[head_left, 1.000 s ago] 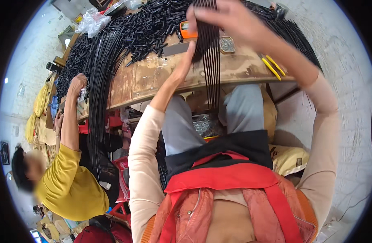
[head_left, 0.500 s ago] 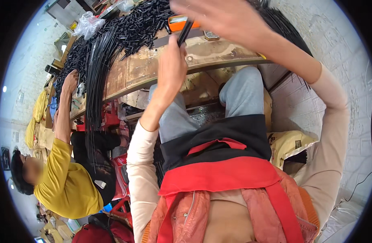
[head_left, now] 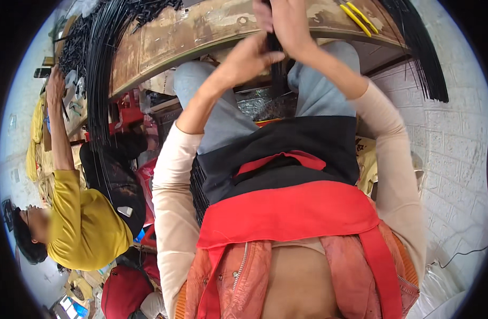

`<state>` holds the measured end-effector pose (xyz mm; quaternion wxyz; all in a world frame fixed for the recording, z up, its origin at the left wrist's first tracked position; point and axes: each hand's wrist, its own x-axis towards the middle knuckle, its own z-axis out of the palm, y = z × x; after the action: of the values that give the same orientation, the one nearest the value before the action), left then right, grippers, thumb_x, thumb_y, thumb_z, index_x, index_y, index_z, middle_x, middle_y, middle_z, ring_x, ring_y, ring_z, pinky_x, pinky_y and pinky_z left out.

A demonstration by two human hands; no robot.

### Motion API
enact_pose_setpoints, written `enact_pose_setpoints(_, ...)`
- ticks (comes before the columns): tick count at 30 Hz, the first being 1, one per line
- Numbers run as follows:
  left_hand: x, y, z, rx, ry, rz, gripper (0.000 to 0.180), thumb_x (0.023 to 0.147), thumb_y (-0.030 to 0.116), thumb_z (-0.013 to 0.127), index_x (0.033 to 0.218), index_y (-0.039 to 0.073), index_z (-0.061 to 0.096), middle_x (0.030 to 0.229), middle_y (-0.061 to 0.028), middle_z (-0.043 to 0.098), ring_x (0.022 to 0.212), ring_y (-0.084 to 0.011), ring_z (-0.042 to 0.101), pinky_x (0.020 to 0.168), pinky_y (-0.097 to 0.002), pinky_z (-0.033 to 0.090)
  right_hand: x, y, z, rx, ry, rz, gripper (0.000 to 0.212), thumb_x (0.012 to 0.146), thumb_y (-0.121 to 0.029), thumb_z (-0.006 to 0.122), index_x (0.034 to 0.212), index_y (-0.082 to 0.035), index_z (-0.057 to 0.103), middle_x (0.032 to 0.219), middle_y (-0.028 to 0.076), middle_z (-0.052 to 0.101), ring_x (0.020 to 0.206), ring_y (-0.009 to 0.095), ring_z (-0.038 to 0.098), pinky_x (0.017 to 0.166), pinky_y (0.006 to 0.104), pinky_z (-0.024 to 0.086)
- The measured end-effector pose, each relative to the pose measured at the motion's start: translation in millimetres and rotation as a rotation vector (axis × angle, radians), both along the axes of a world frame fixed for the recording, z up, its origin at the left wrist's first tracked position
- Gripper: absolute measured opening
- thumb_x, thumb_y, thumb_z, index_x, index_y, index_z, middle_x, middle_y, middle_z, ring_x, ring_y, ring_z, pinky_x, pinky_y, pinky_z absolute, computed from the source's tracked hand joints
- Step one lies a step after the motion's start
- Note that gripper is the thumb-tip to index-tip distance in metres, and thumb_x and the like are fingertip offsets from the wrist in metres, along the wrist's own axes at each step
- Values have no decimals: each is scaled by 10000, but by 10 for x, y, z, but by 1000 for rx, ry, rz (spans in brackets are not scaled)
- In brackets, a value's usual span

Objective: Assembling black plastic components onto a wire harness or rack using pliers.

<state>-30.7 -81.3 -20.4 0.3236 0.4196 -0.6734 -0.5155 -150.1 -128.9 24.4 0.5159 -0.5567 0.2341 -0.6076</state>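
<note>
At the far left a co-worker in a yellow shirt (head_left: 81, 228) reaches one hand (head_left: 56, 85) up to the far end of the bench. Beside that arm, a thick sheaf of thin black strands (head_left: 97, 90) spills off the worn wooden workbench (head_left: 201, 34) and hangs toward the floor.

Toward the middle, the seated person's left hand (head_left: 249, 56) is closed, thumb and fingers pinched against a slim bundle of black strands (head_left: 277, 74) that drops in front of the grey-trousered knees, just under the bench edge. The right hand (head_left: 289, 24), directly above and touching the left, is wrapped around the same bundle near its top (how tightly, I cannot tell, since the fingers are partly cut off by the frame).

The bundle looks light and springy; it probably bends easily and wants to fan apart, so it seems best held near the gathered upper end with the fist closed fully around it.

Further right, yellow-handled pliers (head_left: 358, 15) lie on the benchtop, and another fall of black strands (head_left: 422, 53) hangs down beside the white brick wall (head_left: 456, 149).
</note>
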Motion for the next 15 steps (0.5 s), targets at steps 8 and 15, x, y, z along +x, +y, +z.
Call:
enact_pose_setpoints(8,159,565,-1071,167,-145,-136,318,860,-69,572,1176,-47,545,1036,-58,633,973,-126,560,848,-313,485,66,693,-1003,374,159,9,448,1036,-401,394,738,-74,466,585,-26,428,494,50,379,452,226,301)
enact_pose_setpoints(15,385,835,-1011,130,-268,-106,337,848,106,691,1135,-35,584,994,-211,664,921,-267,656,786,-372,506,-8,878,-1237,534,128,190,210,1012,-204,479,901,-30,522,688,7,530,545,72,482,521,240,407)
